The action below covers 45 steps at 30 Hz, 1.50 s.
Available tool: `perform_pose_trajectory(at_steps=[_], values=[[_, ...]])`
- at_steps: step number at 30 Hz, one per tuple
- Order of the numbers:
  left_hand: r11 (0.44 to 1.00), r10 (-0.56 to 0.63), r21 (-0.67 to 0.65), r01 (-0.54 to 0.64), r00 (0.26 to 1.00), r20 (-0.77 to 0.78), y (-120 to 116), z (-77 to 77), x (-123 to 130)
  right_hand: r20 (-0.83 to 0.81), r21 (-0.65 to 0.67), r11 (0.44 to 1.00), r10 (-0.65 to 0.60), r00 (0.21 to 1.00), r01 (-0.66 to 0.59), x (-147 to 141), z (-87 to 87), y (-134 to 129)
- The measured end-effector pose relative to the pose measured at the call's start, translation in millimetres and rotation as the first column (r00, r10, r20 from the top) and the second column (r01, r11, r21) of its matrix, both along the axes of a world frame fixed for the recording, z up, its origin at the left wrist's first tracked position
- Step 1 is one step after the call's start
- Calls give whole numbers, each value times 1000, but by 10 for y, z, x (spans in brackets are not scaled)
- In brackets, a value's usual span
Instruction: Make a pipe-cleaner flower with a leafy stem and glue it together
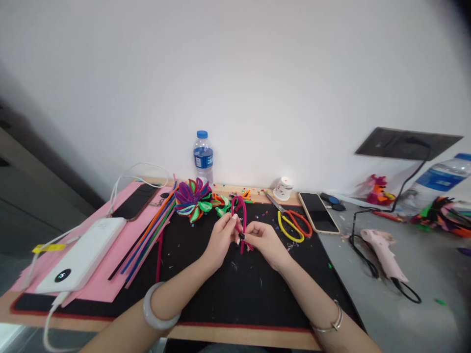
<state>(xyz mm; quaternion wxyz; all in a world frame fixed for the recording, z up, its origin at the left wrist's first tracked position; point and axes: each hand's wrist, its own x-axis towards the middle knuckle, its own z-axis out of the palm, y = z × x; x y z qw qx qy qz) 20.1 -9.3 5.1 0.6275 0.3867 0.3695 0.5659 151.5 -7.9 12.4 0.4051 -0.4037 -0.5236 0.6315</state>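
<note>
Between my two hands, above the black mat [235, 294], is a magenta pipe cleaner [244, 215] bent into a tall loop, its ends pointing down. My left hand [222, 238] pinches one side of the loop. My right hand [263, 240] has its fingers closed on the lower part, close to the left fingertips. A small dark piece [241, 236] shows at the fingertips; what it is I cannot make out. Just behind my left hand lies a multicoloured pipe-cleaner flower [194, 198], with green and orange pieces [222, 205] beside it.
Scissors [290, 225] lie right of my hands, near a phone [318, 212] and a paper cup [283, 188]. A bottle [203, 157] stands by the wall. Loose pipe cleaners [147, 240], a power bank [83, 255] and pink sheets [106, 279] are left. A pink glue gun [384, 257] lies right.
</note>
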Motion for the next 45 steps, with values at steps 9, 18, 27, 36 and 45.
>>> perform_pose_trajectory(at_steps=[9,18,27,36,45], values=[[997,65,45,-58,983,-171,8,18,-30,-55,-41,998,48,997,-51,1,-16,5],[995,80,68,-73,991,-104,10,65,-46,-82,8,998,-69,994,70,47,-37,60],[999,0,42,-4,996,94,8,85,-14,-76,-45,999,12,997,-16,37,27,31],[1000,4,18,-9,966,260,29,108,-40,-37,-99,984,145,989,-148,24,58,-5],[979,140,194,-59,889,-435,0,398,-303,-125,-25,998,-57,991,54,88,34,50]])
